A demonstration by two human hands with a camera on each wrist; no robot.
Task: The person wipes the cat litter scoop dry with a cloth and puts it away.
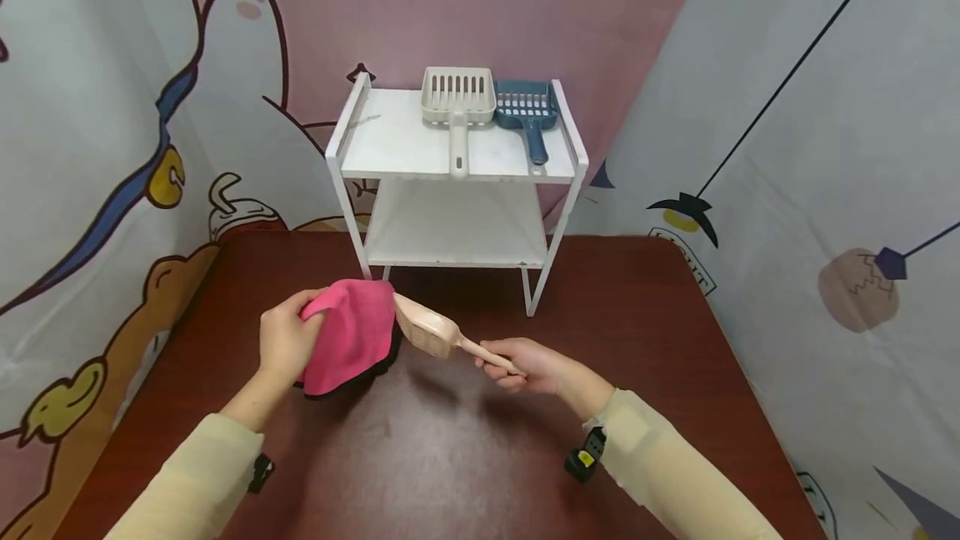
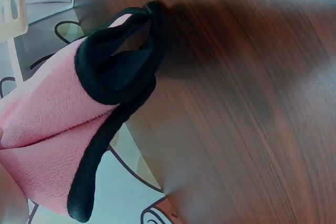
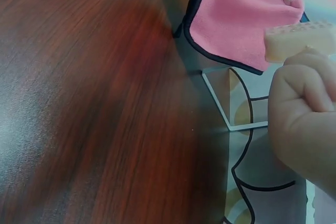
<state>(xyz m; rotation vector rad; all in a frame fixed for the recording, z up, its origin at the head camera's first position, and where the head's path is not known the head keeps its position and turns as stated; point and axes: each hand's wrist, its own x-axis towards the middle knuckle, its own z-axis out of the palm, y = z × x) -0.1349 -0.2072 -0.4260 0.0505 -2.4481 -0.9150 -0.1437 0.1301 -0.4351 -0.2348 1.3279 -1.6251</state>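
Observation:
My left hand (image 1: 288, 338) pinches the top of a pink cloth (image 1: 351, 332) with dark edging, which hangs down over the table. In the left wrist view the cloth (image 2: 52, 119) folds open at its dark border. My right hand (image 1: 528, 365) grips the handle of a beige litter scoop (image 1: 429, 330), holding it above the table with its head towards the cloth. The scoop's tip overlaps the cloth's right edge in the head view. In the right wrist view my right hand (image 3: 307, 98) curls round the handle, and the perforated scoop head (image 3: 299, 40) shows beyond it.
A white two-tier rack (image 1: 457, 223) stands at the back of the dark brown table (image 1: 465, 473). On its top shelf lie a cream slotted scoop (image 1: 458, 140) and a blue scoop (image 1: 535, 138). Cartoon-printed walls (image 1: 465, 7) close in the back and sides.

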